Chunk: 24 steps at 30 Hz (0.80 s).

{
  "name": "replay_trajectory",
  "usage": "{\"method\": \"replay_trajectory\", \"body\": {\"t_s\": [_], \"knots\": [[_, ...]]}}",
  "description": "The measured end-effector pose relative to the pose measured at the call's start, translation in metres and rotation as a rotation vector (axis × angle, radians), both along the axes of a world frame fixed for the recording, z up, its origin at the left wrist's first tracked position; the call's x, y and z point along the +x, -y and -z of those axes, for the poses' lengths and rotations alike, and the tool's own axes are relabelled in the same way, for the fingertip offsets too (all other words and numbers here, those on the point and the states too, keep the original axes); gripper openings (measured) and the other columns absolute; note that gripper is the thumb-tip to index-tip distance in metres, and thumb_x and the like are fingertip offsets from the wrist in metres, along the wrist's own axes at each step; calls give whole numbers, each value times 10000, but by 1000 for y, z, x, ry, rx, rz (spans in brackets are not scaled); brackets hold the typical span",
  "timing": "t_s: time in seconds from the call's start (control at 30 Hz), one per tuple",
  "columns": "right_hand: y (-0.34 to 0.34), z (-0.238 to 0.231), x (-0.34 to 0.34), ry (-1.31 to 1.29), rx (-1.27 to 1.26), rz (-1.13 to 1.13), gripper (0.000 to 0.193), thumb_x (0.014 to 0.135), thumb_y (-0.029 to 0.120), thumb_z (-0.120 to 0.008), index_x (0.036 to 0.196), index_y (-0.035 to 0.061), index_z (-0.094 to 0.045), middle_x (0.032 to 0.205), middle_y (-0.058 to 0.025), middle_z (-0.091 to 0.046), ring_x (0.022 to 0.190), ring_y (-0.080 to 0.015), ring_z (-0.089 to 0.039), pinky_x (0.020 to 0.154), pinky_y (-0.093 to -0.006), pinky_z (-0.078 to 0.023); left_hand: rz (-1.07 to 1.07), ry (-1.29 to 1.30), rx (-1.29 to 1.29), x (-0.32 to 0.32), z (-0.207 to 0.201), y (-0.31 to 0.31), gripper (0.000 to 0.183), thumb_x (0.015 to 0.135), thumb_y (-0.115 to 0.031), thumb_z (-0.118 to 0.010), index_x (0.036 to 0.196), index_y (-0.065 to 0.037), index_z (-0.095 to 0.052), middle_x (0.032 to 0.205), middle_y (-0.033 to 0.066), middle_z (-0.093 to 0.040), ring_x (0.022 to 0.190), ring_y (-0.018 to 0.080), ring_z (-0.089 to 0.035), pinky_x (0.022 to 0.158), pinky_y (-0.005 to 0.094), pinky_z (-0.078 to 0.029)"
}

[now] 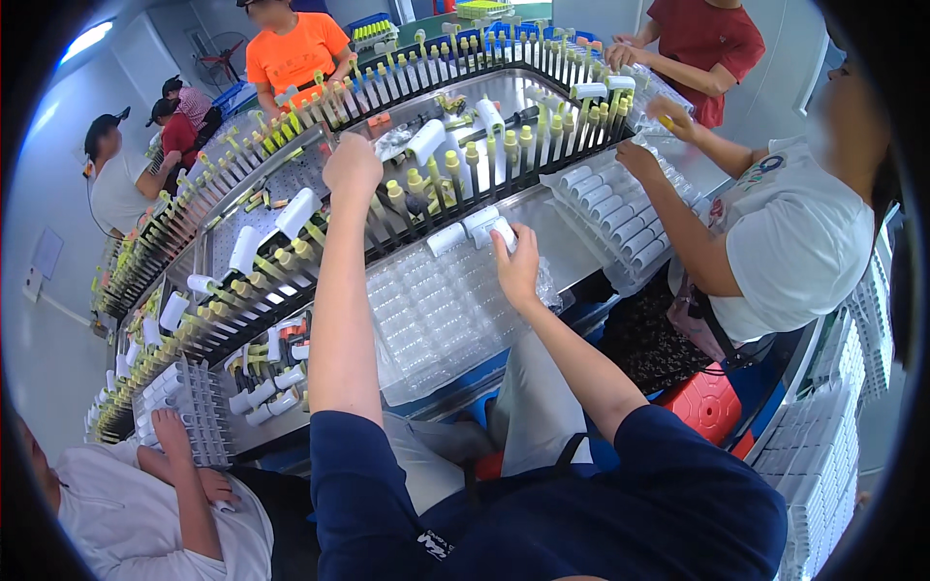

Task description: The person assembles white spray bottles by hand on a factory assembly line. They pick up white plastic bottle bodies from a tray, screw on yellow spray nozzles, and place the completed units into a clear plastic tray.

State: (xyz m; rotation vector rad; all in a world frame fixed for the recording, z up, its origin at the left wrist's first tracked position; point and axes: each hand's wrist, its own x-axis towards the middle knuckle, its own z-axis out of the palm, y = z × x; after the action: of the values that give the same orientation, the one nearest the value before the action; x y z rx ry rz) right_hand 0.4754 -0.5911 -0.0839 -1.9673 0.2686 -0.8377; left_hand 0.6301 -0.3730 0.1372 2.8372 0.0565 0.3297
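My right hand [519, 263] is closed around a white curved plastic shell [504, 232] at the far edge of a clear plastic blister tray [426, 315]. Beside it, two more white shells [448, 239] lie along the tray's far row; the other visible pockets hold nothing. My left hand [352, 169] reaches out over the conveyor with its fingers curled away from view. Whatever it grips is hidden behind the hand. Around it stand yellow-green tipped holders [417, 181] in the black slotted conveyor [383, 254], and a white shell [426, 141] rests just to its right.
The slotted conveyor loops round a metal table. A co-worker at right handles a tray of white shells [620, 218]; another sits at lower left by a filled tray [199, 407]. More people stand beyond. A red stool [702, 407] and stacked trays [814, 436] are at right.
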Motion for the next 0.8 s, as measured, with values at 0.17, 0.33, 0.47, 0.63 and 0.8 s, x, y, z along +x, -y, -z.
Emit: {"method": "replay_trajectory", "body": {"t_s": [0.17, 0.33, 0.47, 0.63, 0.8], "knots": [[-3, -3, 2, 17, -15, -4, 419, 1034, 286, -705, 1287, -36, -615, 1197, -253, -630, 1127, -458, -617, 983, -487, -494, -96, 145, 164, -2, 37, -43, 329, 971, -294, -681, 1169, -34, -647, 1082, 224, -766, 999, 394, -764, 822, 513, -605], [10, -20, 7, 135, -97, -39, 368, 1040, 205, -681, 1311, -35, -615, 1212, -266, -620, 1166, -452, -599, 1017, -490, -476, -45, 420, 195, -42, 51, -82, 381, 904, -351, -766, 1116, -69, -622, 1014, 156, -708, 947, 399, -721, 807, 526, -571], [49, -93, 42, 292, -345, 1, 351, 1001, 139, -711, 1306, -13, -627, 1235, -241, -631, 1180, -432, -594, 1009, -489, -480, -20, 722, 406, -81, 55, -99, 362, 917, -282, -734, 1208, -87, -640, 1230, 139, -683, 1212, 365, -628, 1013, 587, -486], [82, -166, 98, 217, -655, -141, 362, 963, 166, -737, 1293, 31, -676, 1251, -179, -682, 1213, -395, -609, 1032, -474, -494, 417, 627, -70, -149, 130, -17, 378, 890, -112, -710, 1255, -43, -638, 1241, 151, -651, 1228, 340, -602, 1028, 497, -464], [54, -199, 134, 263, -809, -590, 409, 965, 197, -747, 1350, 76, -682, 1280, -170, -686, 1224, -374, -619, 1065, -442, -486, 468, 327, -324, -117, 192, 39, 352, 922, -126, -707, 1247, -15, -632, 1167, 187, -677, 1141, 387, -626, 970, 489, -515]]}}
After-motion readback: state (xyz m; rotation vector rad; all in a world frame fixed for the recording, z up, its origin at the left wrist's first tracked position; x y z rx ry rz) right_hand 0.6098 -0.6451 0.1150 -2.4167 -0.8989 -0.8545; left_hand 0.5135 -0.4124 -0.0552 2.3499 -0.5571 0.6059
